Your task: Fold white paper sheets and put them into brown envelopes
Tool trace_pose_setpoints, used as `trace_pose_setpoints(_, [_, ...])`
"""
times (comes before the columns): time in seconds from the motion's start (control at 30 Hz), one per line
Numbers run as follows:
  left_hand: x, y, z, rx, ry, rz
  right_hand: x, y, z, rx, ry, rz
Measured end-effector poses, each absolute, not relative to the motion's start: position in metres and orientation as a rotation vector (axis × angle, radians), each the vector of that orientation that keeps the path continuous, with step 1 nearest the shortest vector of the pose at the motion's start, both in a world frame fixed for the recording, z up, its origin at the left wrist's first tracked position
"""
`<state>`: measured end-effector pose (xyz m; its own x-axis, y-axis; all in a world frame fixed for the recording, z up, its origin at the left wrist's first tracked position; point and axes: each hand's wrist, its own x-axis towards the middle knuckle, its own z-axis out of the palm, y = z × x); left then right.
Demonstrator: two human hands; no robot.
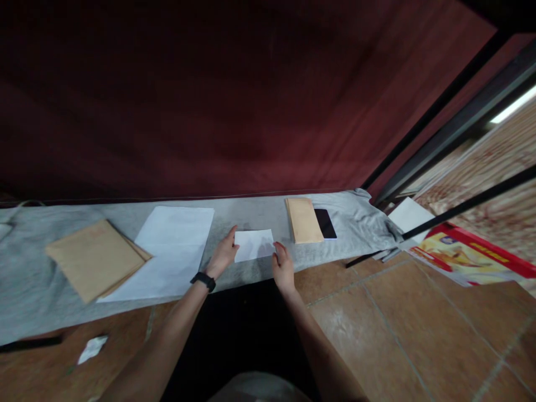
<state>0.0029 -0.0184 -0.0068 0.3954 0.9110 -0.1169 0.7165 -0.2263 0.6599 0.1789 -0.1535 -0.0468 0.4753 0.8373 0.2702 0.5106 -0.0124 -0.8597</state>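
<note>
A small white rectangle of folded paper (253, 245) is held by its two short ends, low over the grey cloth. My left hand (226, 252), with a black watch on the wrist, pinches its left end. At the right end, the thumb and fingers of my right hand (283, 267) close on the paper's edge. Large white sheets (180, 234) lie to the left of my left hand. Beyond them, several brown envelopes (98, 257) partly cover the sheets. A smaller stack of brown envelopes (305, 220) rests to the right of my right hand.
A dark phone (326, 224) lies beside the right stack. Grey cloth (251, 209) covers the narrow table. A dark red curtain (209, 111) hangs behind. Black metal bars (435, 109) stand at right, near a red and yellow box (473, 257). Crumpled white paper (92, 349) is on the tiled floor.
</note>
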Motion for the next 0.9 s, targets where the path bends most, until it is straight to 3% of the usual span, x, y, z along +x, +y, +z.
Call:
trace_pose_setpoints(0.23, [0.005,-0.028,-0.013,2.033,1.504,0.432,0.17,-0.165,-0.045,-1.685,-1.81,0.307])
trace_pose_setpoints(0.43, [0.01,-0.072,-0.029,2.39,1.41,0.714,0.171,-0.168,-0.047,-1.731,-1.87,0.296])
trace_pose_setpoints(0.57, [0.021,-0.111,-0.042,2.601,1.03,0.584,0.171,-0.169,-0.05,-1.729,-1.904,0.287])
trace_pose_setpoints(0.9, [0.019,-0.123,-0.05,2.665,1.227,0.514,0.17,-0.169,-0.052,-1.764,-1.92,0.271])
